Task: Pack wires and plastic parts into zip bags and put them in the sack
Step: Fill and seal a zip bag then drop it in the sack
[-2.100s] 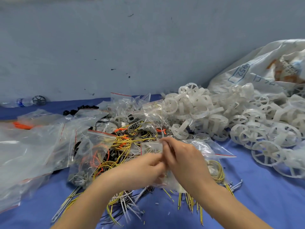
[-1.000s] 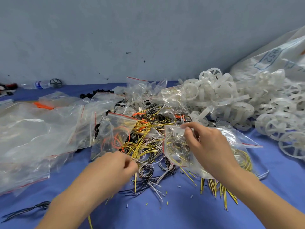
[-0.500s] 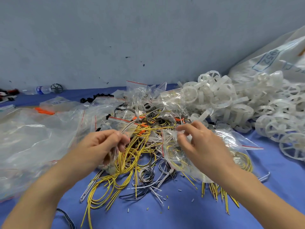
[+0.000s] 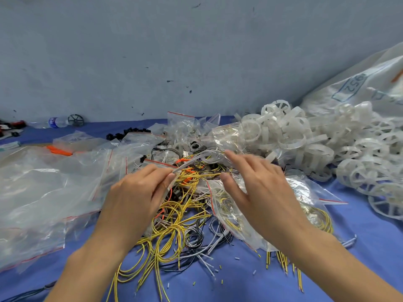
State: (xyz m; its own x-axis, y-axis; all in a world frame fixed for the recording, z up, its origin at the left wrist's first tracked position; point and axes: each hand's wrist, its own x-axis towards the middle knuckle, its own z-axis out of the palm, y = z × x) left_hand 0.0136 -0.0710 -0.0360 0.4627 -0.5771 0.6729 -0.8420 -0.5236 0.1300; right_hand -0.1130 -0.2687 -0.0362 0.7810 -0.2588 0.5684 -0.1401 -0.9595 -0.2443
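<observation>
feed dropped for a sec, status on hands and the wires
Left hand pinching wires. Right hand open, over the part-filled zip bag. Loose wire tangle lying between hand and bag.

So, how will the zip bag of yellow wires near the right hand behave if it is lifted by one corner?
The zip bag is thin, crinkled film, so it will probably sag and fold. The coiled yellow wires inside would likely slide to the lowest corner. The film looks glossy, so it may slip from a light pinch.
</observation>
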